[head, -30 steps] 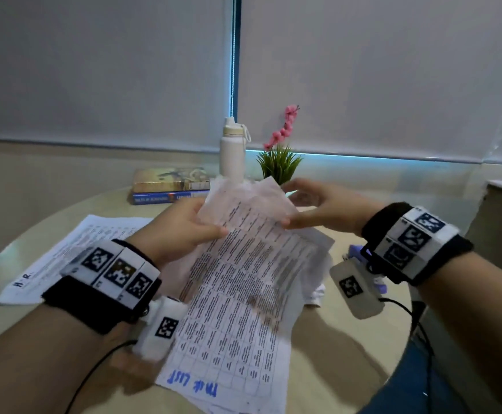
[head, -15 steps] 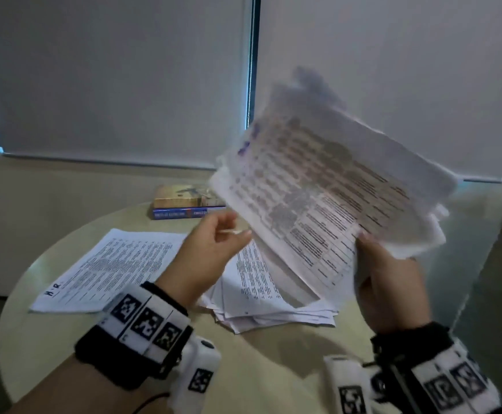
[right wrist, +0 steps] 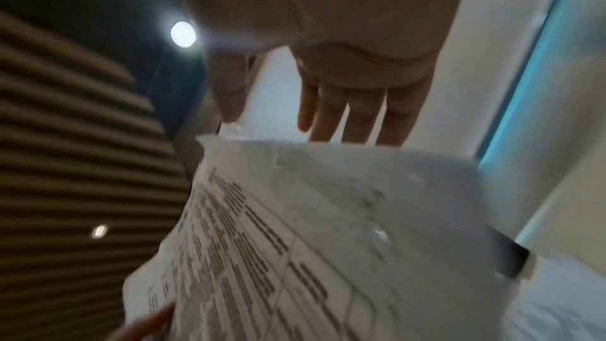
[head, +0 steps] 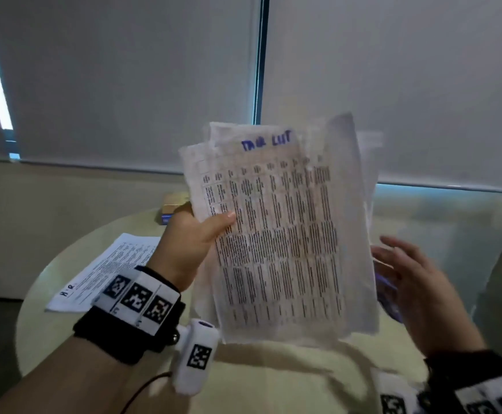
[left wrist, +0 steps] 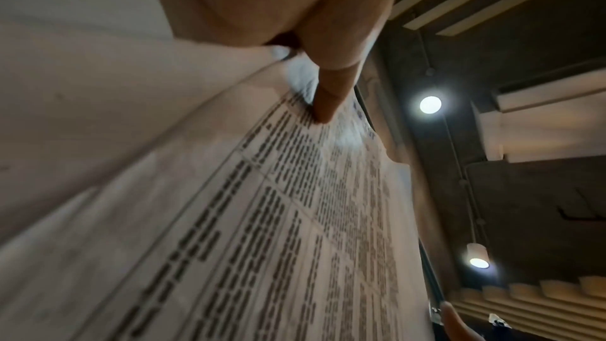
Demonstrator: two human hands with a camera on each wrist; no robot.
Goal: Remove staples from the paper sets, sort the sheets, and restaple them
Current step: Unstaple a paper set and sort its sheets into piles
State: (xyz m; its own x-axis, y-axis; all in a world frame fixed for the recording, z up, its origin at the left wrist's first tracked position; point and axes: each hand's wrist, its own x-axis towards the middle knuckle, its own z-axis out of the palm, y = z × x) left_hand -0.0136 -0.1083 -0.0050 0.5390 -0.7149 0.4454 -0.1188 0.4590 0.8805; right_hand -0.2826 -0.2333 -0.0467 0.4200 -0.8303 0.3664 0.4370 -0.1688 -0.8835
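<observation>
Left hand [head: 190, 243] pinching one paper stack [head: 279, 234], right hand [head: 416, 291] spread

paper stack [head: 282, 234] upright above table [head: 273, 380], sheet [head: 106, 273] lying left, books [head: 173, 209] behind.

Dim, backlit, seemingly motion-blurred frames

Stack of printed sheets [head: 279, 234] held upright above the table, front page a ruled table of dense black text, headed in blue handwriting at the top edge; writing blurred. Sheets unevenly aligned, edges and corners fanned out at top and right, paper creased and slightly curled; left edge pinched, right edge free. Second paper set [head: 106, 270] lying flat on the tabletop to the left, well apart from the stack, printed in small text with a handwritten mark at its near corner.
</observation>
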